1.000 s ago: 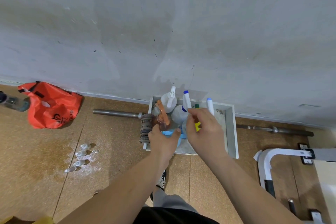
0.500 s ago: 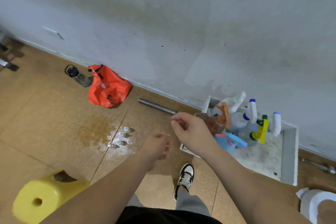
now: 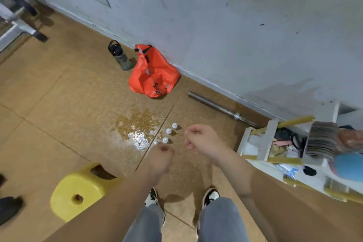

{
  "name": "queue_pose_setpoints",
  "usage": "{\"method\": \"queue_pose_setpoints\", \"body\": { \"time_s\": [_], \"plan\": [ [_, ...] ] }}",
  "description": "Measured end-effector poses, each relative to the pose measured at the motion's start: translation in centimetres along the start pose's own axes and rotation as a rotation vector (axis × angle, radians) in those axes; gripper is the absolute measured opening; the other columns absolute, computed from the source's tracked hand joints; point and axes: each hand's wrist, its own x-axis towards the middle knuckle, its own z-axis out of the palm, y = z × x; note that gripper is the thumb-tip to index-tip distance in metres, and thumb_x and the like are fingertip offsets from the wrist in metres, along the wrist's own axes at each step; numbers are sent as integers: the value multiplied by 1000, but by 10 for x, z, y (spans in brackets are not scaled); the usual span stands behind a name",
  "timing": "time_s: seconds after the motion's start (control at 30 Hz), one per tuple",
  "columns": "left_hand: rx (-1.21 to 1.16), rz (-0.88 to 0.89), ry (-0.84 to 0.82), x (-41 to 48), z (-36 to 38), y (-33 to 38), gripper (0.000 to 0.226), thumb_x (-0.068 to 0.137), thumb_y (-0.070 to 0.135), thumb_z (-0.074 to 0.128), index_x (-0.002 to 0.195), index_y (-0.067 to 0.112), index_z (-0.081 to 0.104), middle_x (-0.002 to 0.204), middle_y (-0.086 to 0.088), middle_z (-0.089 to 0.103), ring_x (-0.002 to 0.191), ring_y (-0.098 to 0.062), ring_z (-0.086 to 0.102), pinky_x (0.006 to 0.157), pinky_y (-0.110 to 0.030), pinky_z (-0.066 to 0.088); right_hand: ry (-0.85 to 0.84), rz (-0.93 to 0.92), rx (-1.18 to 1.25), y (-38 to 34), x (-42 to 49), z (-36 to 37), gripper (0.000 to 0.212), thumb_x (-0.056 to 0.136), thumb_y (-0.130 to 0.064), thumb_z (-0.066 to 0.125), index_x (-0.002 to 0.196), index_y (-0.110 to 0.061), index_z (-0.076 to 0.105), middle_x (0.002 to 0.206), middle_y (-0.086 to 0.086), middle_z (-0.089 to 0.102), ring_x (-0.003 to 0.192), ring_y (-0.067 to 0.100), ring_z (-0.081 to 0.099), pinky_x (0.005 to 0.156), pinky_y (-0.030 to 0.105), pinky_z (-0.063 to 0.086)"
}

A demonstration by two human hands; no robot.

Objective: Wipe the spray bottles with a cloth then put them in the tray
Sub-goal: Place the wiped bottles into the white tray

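Several small clear spray bottles with white caps stand in a short row on the wet floor. My left hand hovers just in front of the nearest one, fingers curled, holding nothing. To the right of the row my right hand is also curled and empty. At the far right edge, a white tray against the wall is mostly cut off. A brown bottle and a blurred blue thing show there.
A wet patch shines left of the bottles. An orange bag and a dark drink bottle lie by the wall. A steel bar lies along the wall. A yellow stool stands front left. A white rack is at the right.
My view has swung left from the tray to the floor. Both hands left the tray and now hang over the small bottles, empty.
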Motion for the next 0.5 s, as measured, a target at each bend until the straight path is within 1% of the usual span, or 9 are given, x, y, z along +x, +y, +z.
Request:
{"method": "queue_pose_setpoints", "body": {
  "time_s": [0.1, 0.2, 0.23, 0.27, 0.33, 0.37, 0.4, 0.43, 0.5],
  "plan": [
    [29, -16, 7, 60, -10, -36, 14, 103, 21, 55, 93, 13, 62, 92, -9, 63, 83, -24, 60, 70, -37, 50, -7, 60, 23, 40, 62, 40, 15, 104, -25, 55, 107, -21, 69, 93, 10, 75, 68, 13, 66, 57, 23, 51],
    [60, -13, 76, 144, -10, -84, 15, 104, 19, 53, 92, 17, 62, 92, -8, 63, 78, -23, 58, 70, -34, 48, -6, 52, -26, 99, 135, 80, 15, 102, -27, 56, 97, -36, 67, 92, 1, 75, 73, 18, 69, 67, 36, 56],
    [96, -6, 100, 176, -10, -99, 13, 105, 18, 52, 101, 16, 64, 89, -3, 62, 75, -20, 58, 69, -31, 47, 7, 38, -53, 120, 162, 92, 16, 101, -27, 56, 95, -38, 66, 92, -2, 74, 78, 21, 72, 73, 39, 58],
    [149, 0, 126, 209, -8, -114, 19, 106, 19, 52, 118, 14, 65, 84, 3, 60, 71, -16, 58, 65, -28, 47, 14, 18, -77, 141, 189, 106, 16, 102, -26, 57, 97, -38, 66, 93, -5, 73, 84, 21, 72, 77, 39, 59],
    [249, 9, 174, 276, -6, -145, 42, 105, 22, 51, 146, 13, 51, 85, 8, 57, 68, -14, 60, 59, -26, 46, -14, -33, -138, 181, 244, 133, 16, 103, -23, 56, 109, -33, 67, 98, -11, 69, 89, 12, 68, 79, 29, 56],
    [310, 7, 181, 310, -4, -159, 49, 104, 24, 52, 152, 15, 44, 100, 4, 63, 75, -18, 65, 61, -27, 49, -35, -57, -162, 203, 273, 147, 19, 103, -21, 56, 115, -30, 67, 102, -11, 68, 92, 10, 67, 82, 27, 55],
    [386, 10, 200, 344, -1, -174, 56, 103, 26, 52, 156, 18, 38, 126, -4, 62, 89, -23, 69, 68, -31, 52, -53, -93, -193, 224, 302, 160, 23, 102, -21, 57, 122, -28, 67, 109, -9, 67, 99, 12, 67, 89, 30, 55],
    [458, 13, 224, 376, 2, -189, 62, 103, 28, 53, 160, 21, 32, 150, -9, 49, 108, -29, 68, 78, -35, 55, -60, -136, -260, 244, 329, 172, 28, 101, -23, 58, 128, -28, 66, 119, -6, 65, 110, 15, 65, 98, 35, 53],
    [497, 33, 224, 436, 10, -220, 67, 102, 29, 54, 163, 24, 25, 167, -8, 27, 131, -35, 57, 96, -42, 55, -73, -214, -417, 281, 375, 194, 40, 100, -25, 59, 140, -27, 59, 142, -4, 53, 130, 18, 53, 113, 39, 44]
  ]
}}
